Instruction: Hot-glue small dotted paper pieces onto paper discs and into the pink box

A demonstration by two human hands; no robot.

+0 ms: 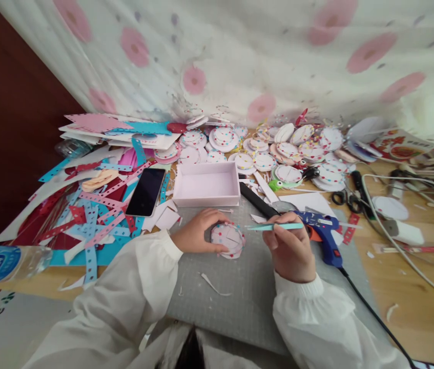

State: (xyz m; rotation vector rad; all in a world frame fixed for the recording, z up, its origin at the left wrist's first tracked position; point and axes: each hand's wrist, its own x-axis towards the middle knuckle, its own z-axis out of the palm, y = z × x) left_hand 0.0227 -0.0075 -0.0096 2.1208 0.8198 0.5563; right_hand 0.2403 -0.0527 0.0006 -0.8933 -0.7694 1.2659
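My left hand (200, 231) curls its thumb and fingers around the edge of a small round white paper piece (232, 241) with red and blue dots along its rim. That piece rests on the grey cutting mat (217, 297). My right hand (291, 248) pinches slim teal tweezers (288, 226), their tips pointing left, just beyond the paper piece's right side. Right of that hand lies a blue hot glue gun (326, 233). An open white box (207, 184) stands behind my hands.
A black phone (146, 192) and dotted paper strips (91, 225) cover the left side. Many dotted paper discs (224, 138) are piled along the curtain (224, 51). Scissors (347, 200), a white cable (412, 274) and a noodle tub (405, 141) are at right; a bottle (5, 264) is far left.
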